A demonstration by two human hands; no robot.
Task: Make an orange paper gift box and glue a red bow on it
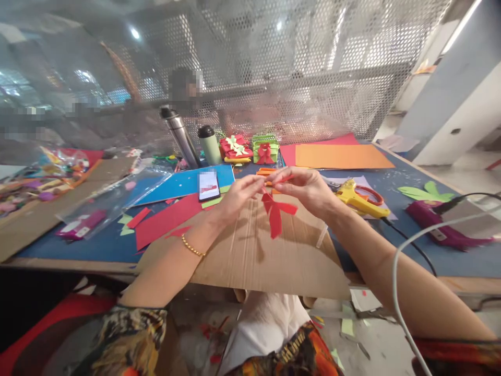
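Note:
Over a sheet of brown cardboard (235,261), both hands pinch a red bow-shaped cutout (275,219), foam or paper, whose tails hang down. My left hand (247,192) has its fingertips closed at the top of the cutout, on its left side. From the right, my right hand (304,188) closes thumb and fingers on a narrow red strip at the top of the same piece. Fingers partly hide where the red parts meet. Just behind the hands lies an orange piece (265,171), mostly covered.
A yellow glue gun (357,198) lies right of the cardboard beside scissors (373,195). To the left are a phone (209,184) and red sheet (168,219). Behind stand a steel flask (180,134), green bottle (210,147) and bow-topped pieces (266,151). A white cable (397,282) loops at right.

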